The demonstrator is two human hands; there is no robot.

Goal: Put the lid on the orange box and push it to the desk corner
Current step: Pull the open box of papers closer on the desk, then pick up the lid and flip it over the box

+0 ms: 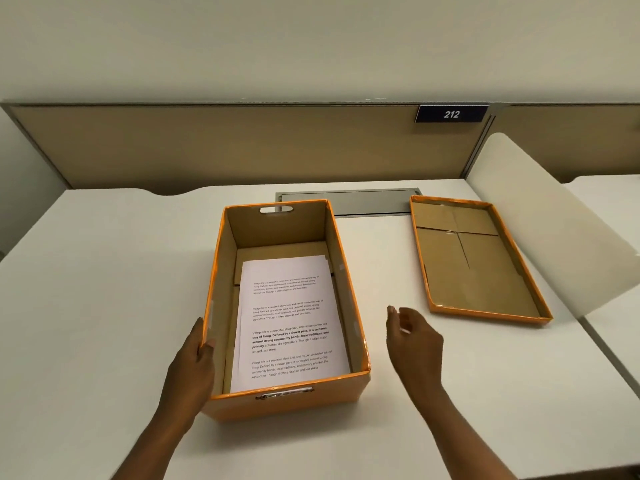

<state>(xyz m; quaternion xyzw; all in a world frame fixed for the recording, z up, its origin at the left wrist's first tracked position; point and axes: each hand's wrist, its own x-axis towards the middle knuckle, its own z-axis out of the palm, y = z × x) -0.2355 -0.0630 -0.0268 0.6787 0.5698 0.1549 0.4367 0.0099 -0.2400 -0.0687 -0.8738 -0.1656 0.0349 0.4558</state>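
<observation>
Lengthwise, orange box (pixel 287 403) runs away; left hand (pixel 194 362) grips its wall; right hand (pixel 412 337) loose, empty.

I'm looking down at a white desk (pixel 104 271), smooth and matte, its far edge cut in a soft wave at the left. Set into the back of it is a grey cable hatch (pixel 367 200), closed flat. Behind runs a tan partition panel (pixel 207 147) with a grey metal frame, and on it a dark plate reading 212 (pixel 451 114). Above that, a plain pale wall (pixel 311 46), evenly lit, no harsh shadows. To my right a cream divider (pixel 554 230) slants between my desk and the neighbouring white desk (pixel 609 199).
</observation>
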